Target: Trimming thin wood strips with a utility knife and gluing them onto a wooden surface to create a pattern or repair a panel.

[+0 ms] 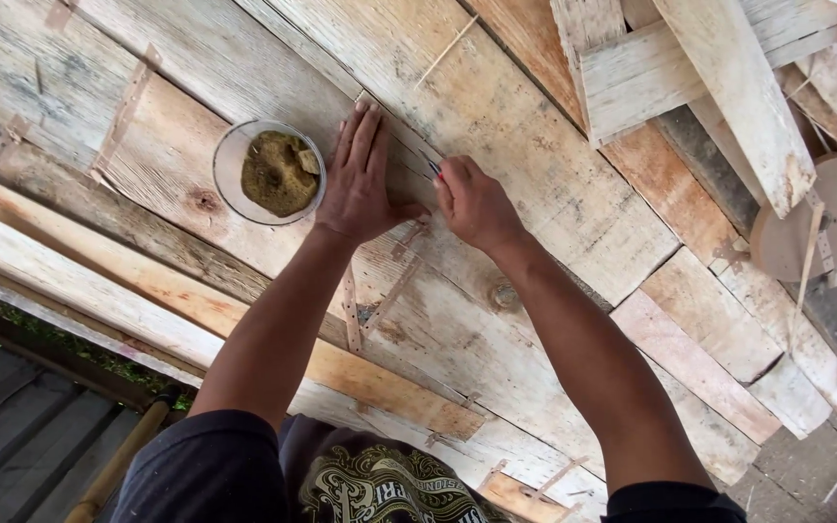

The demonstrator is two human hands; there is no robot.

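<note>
Left hand lies flat, palm down, fingers spread a little and pointing away from the person, pressing on the plank table near its middle. Right hand is just beside it, thumb tips nearly touching, fingers curled tight and pinching a thin dark tool; only its tip shows above the knuckles, so cannot tell what kind. The tip sits against the wood right by the left index finger. Glass bowl stands touching the outer edge of the left hand, toward the table's left side, holding brownish-green powder with a small tan lump at its right rim. Thin wooden strips lie on the planks below the hands, toward the near edge. Loose boards are stacked at the far right corner, with a round wooden disc by the right edge. A wooden handle shows under the near left edge
</note>
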